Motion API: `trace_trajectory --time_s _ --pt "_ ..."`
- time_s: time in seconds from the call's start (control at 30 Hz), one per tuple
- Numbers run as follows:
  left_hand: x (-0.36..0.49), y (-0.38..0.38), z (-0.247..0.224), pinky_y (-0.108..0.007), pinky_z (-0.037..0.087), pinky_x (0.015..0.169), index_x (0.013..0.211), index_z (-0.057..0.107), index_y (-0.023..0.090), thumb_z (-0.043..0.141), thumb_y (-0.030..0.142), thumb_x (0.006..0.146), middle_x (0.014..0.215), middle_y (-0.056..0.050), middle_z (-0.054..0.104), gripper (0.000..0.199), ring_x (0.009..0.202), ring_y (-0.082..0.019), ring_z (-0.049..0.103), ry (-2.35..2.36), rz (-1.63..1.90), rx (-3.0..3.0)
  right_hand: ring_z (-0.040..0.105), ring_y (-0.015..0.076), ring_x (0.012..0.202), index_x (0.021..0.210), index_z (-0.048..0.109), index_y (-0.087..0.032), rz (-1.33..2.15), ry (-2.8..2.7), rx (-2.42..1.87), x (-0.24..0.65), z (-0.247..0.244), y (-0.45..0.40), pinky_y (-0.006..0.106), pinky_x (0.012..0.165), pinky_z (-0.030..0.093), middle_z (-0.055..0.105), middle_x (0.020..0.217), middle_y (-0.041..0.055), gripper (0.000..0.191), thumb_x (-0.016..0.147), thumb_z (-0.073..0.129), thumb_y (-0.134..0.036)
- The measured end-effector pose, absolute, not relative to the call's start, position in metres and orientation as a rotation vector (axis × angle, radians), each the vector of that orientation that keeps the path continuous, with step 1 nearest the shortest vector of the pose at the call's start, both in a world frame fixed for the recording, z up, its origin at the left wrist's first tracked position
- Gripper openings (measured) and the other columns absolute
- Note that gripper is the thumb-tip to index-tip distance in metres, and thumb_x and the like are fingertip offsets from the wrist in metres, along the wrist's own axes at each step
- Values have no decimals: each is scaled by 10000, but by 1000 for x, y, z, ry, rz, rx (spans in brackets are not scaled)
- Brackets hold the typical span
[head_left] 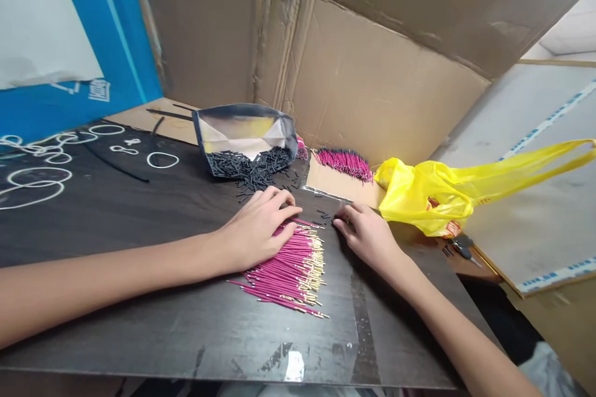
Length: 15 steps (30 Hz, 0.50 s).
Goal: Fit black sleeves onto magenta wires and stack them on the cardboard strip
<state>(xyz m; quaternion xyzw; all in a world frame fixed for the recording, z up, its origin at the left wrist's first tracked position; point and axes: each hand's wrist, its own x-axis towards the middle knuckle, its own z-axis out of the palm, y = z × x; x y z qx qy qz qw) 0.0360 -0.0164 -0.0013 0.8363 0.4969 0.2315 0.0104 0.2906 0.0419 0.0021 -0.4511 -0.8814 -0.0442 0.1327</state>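
Magenta wires (279, 270) with gold-coloured tips lie fanned out on the dark table (162, 316). Over their upper left part rests my left hand (261, 226), its thumb and fingers closed around the end of a magenta wire that points right. My right hand (365, 236) is to the right of the wires, fingers curled and pinched near the tabletop beside several small black tubes (323, 217); whatever is between its fingertips is too small to make out. Behind my left hand, an open bag (246, 130) spills short black tubes (256, 167) onto the table.
More magenta wires (344, 161) lie on a cardboard piece (339, 183) at the back. A yellow plastic bag (423, 195) stands right of it. White loops (162, 160) and black tubing are at the left. Cardboard walls (372, 74) rise behind; a dark tool (460, 248) lies far right.
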Motion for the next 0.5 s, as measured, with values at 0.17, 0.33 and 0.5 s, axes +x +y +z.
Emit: trace_trajectory --time_s 0.17,0.33,0.5 --pt "36 -17 0 -419 361 956 1133 707 177 426 325 1008 1117 -72 628 341 1089 -244 496 1509 663 2592 620 202 990 996 632 -215 16 -2615 -1156 294 2 46 304 864 473 654 1037 47 110 989 522 -204" --pt "37 -18 1 -401 342 917 1015 712 188 461 386 1002 1014 -60 636 319 1015 -239 491 1468 672 2617 613 206 990 985 600 -206 14 -2642 -1158 294 3 44 315 859 478 645 1045 54 102 987 504 -172" --pt "37 -16 1 -383 336 910 996 711 190 509 417 984 979 -58 643 304 1008 -239 492 1429 675 2591 615 227 982 1020 597 -193 -33 -2600 -1255 293 2 42 338 843 482 656 1041 70 67 973 571 -234"
